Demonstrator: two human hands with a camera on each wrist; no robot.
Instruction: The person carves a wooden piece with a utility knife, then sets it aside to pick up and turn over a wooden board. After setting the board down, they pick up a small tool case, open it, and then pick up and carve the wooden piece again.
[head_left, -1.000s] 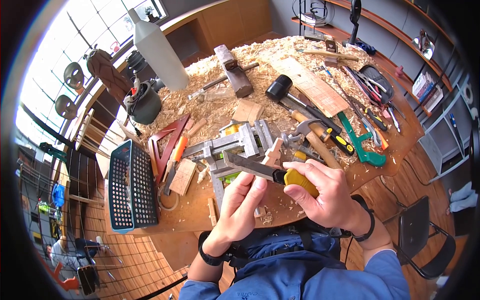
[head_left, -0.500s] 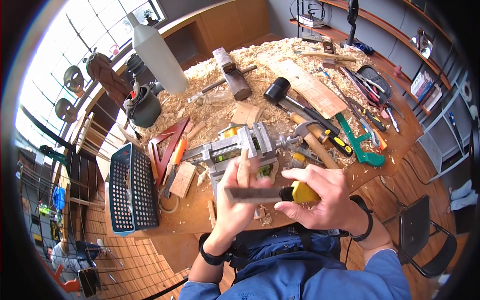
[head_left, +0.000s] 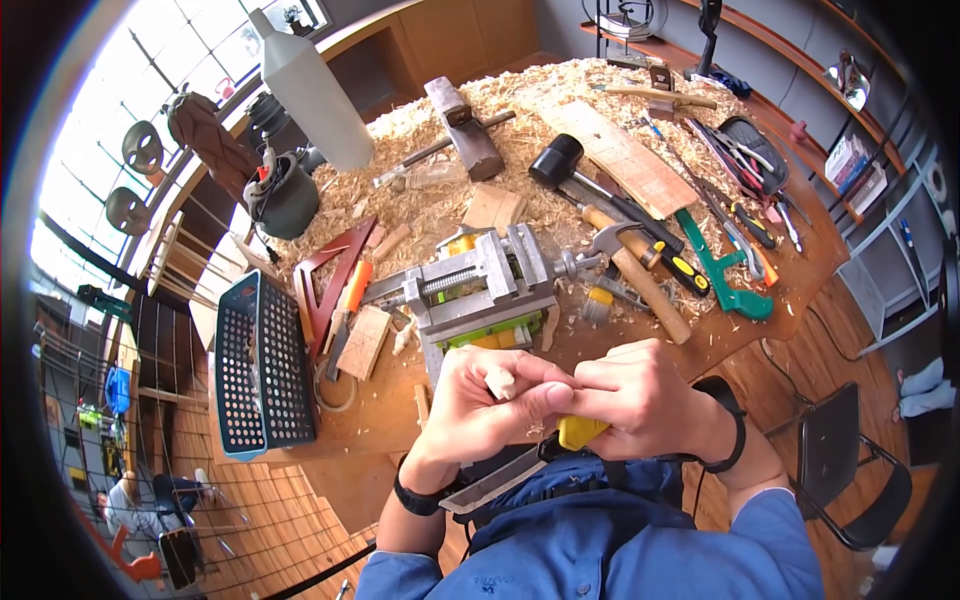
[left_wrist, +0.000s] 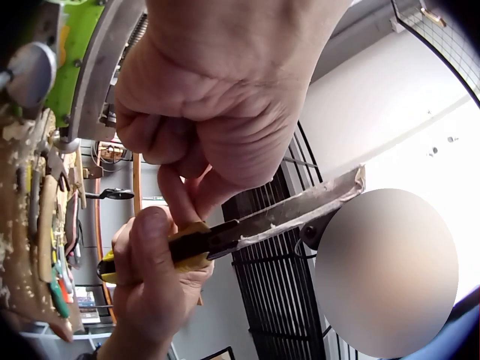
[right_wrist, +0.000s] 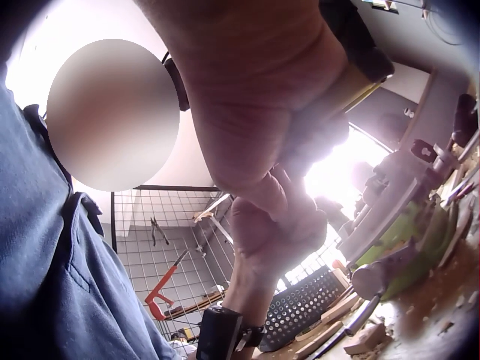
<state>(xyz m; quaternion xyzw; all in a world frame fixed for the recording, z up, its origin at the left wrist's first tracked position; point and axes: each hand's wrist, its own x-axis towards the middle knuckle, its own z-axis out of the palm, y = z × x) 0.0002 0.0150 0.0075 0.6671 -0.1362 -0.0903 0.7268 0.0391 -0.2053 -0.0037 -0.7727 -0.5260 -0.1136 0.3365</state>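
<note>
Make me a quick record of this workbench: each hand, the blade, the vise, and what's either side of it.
Left hand: holds a small wood piece
Right hand: grips the yellow-handled knife
Blade: extended, passing below the left hand in the head view
Vise: on the bench, beyond both hands
Left of vise: dark perforated basket
Right of vise: hammer, black mallet, green-handled tool

The right hand (left_wrist: 155, 289) grips a yellow-handled knife (left_wrist: 229, 236) beside the left hand (left_wrist: 210, 112).

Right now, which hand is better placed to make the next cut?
Probably the right hand: it grips the knife by its yellow handle, while the left hand holds the wood.
</note>
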